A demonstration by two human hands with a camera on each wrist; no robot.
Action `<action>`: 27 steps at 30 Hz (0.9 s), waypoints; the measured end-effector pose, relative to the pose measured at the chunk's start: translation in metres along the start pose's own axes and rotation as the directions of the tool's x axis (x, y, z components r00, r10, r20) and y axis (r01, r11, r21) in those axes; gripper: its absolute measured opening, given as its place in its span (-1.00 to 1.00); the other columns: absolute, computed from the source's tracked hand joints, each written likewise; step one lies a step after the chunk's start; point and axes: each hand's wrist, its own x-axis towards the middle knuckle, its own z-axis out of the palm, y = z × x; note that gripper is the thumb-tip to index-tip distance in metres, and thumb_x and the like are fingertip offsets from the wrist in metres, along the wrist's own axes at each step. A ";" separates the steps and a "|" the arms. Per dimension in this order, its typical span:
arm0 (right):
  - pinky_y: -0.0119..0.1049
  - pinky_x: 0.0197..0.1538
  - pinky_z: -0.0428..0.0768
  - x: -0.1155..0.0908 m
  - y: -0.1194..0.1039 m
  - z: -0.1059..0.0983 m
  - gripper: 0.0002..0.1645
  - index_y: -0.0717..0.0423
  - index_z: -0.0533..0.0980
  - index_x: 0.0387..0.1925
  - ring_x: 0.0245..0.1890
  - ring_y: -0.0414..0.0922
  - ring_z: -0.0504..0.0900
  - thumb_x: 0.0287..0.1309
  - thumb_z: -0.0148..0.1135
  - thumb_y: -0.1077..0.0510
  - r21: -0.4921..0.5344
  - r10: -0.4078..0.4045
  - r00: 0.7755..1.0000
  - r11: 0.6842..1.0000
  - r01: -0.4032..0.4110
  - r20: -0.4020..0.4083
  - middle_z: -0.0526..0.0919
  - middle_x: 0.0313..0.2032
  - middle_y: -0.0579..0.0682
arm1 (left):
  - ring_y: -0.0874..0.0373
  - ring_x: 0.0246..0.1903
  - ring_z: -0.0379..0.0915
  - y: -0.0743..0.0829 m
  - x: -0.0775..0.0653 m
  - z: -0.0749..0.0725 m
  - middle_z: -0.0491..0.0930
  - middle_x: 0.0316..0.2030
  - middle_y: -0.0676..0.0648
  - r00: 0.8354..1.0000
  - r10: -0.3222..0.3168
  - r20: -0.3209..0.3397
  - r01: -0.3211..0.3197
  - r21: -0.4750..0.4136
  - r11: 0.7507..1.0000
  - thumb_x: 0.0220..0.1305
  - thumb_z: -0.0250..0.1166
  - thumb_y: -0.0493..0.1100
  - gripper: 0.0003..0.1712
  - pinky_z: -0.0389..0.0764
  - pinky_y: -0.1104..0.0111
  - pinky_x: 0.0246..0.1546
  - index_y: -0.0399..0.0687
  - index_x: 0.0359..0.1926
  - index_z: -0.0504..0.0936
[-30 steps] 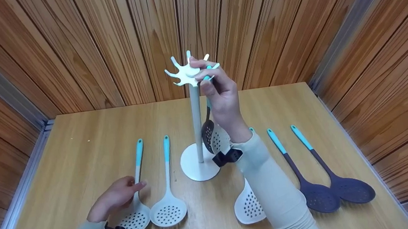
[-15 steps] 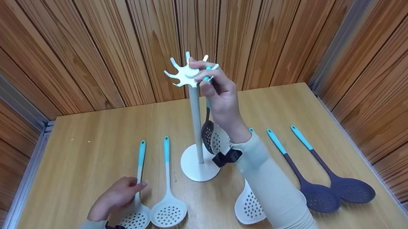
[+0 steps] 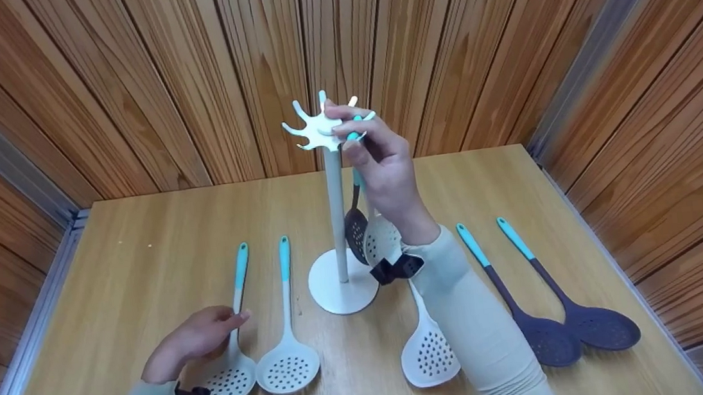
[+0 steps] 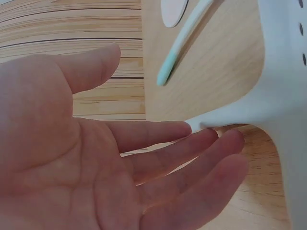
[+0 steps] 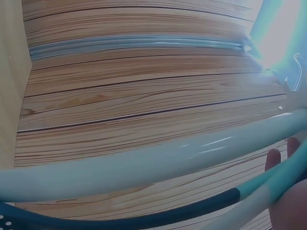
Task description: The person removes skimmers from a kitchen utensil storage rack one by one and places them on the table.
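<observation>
In the head view my right hand (image 3: 387, 168) pinches the turquoise handle of a white skimmer at a hook of the white utensil stand (image 3: 337, 218). The perforated head of this skimmer (image 3: 380, 240) hangs below, partly behind my wrist. Beside it a dark skimmer (image 3: 355, 230) hangs close to the pole. My left hand (image 3: 200, 334) is low over another white skimmer (image 3: 230, 380) lying on the table. Its fingers (image 4: 153, 136) are extended in the left wrist view, thumb apart, fingertips touching the white shaft.
A second white skimmer (image 3: 288, 365) lies just right of the left hand. Right of the stand lie a white slotted turner (image 3: 429, 351), partly under my right sleeve, and two dark skimmers, one inner (image 3: 549, 340) and one outer (image 3: 603, 328). Wood-panelled walls (image 3: 186, 84) enclose the table.
My right wrist has shifted slightly right, and the white skimmer's head now hangs a little farther from the dark one. The handle of the skimmer at my left hand has swung slightly right.
</observation>
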 end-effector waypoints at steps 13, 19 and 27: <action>0.08 0.35 0.34 0.011 -0.002 -0.008 -0.44 0.01 0.43 0.29 0.31 0.19 0.41 0.35 0.22 -0.08 0.315 0.079 0.997 0.946 -0.069 -0.019 0.35 0.37 0.13 | -0.40 0.30 0.22 0.005 -0.008 -0.005 0.37 0.28 -0.44 0.998 0.062 0.010 -0.063 0.104 0.993 0.33 0.10 0.41 -0.01 0.40 -0.22 0.16 -0.41 0.34 0.35; 0.07 0.40 0.22 0.022 0.005 -0.014 -0.68 0.01 0.62 0.00 0.35 0.17 0.31 0.31 0.27 -0.03 0.470 0.179 0.978 0.858 -0.208 0.107 0.52 0.24 0.06 | -0.40 0.33 0.17 0.006 -0.010 -0.004 0.34 0.31 -0.43 0.997 0.064 0.032 -0.068 0.125 0.990 0.35 0.10 0.37 -0.03 0.35 -0.24 0.20 -0.41 0.36 0.33; 0.06 0.39 0.20 0.030 0.014 -0.023 -0.77 0.07 0.71 -0.14 0.36 0.19 0.31 0.21 0.38 0.08 0.603 0.240 0.928 0.707 -0.368 0.286 0.62 0.13 0.09 | -0.41 0.34 0.16 0.009 -0.009 0.000 0.33 0.31 -0.46 0.994 0.102 0.027 -0.105 0.165 0.981 0.39 0.09 0.32 -0.07 0.29 -0.24 0.24 -0.46 0.35 0.33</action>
